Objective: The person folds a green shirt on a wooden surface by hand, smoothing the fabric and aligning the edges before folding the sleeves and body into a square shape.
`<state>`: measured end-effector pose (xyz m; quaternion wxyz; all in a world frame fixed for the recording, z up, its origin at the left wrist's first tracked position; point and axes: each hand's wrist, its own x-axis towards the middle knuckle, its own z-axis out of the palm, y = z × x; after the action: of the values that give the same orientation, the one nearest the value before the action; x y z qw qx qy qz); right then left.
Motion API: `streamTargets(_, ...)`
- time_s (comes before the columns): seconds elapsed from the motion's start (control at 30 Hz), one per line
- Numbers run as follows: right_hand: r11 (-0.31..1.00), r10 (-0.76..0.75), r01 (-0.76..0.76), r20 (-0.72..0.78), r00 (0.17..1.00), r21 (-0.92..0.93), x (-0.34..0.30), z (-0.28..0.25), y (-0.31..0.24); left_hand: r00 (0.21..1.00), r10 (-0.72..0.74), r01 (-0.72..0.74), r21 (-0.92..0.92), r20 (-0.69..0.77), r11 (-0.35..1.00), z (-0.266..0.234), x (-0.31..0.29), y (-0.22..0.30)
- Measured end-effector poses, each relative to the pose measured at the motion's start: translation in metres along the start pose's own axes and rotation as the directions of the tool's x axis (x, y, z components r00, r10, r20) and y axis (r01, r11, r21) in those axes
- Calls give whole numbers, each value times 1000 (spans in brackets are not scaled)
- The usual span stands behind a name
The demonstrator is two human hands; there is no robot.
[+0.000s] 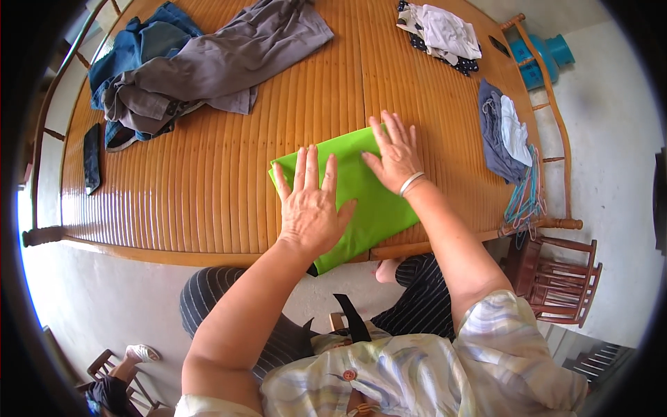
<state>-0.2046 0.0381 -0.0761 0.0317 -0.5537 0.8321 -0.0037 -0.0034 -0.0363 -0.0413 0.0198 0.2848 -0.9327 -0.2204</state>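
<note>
A bright green folded cloth (372,201) lies flat at the near edge of the slatted wooden surface, one corner reaching over that edge. My left hand (310,208) rests on its left side, fingers spread and pointing away from me. On its far right corner lies my right hand (397,154), also with fingers apart, a silver bangle (411,183) on the wrist. Neither hand grips anything. A small dark patch (313,270) shows under the cloth's near left corner; I cannot tell what it is.
Grey trousers (229,59) and blue clothes (139,45) lie heaped at the far left, near a dark flat object (92,158). Folded garments (441,31) sit far right. Dark blue clothing (497,132) and several hangers (526,191) lie by the right rail (556,132). A wooden chair (563,278) stands beyond.
</note>
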Motion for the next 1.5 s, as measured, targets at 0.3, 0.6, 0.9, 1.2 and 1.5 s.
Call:
streamTargets(0.3,996,75,-75,5,997,48,0,12,23,999,-45,45,40,-6,998,31,-7,-14)
streamTargets(0.6,997,37,-34,-42,998,72,-36,-14,-9,998,42,-43,20,36,999,13,-10,5)
streamTargets(0.9,997,68,-69,6,998,33,-80,4,-26,986,137,-136,-9,95,991,34,-26,4)
streamTargets(1.2,996,84,-84,-33,996,-13,-87,12,-4,982,129,-130,-2,136,991,27,-28,2)
streamTargets(1.5,915,394,-390,-20,919,100,-99,-6,11,974,121,-133,54,190,990,24,-27,6)
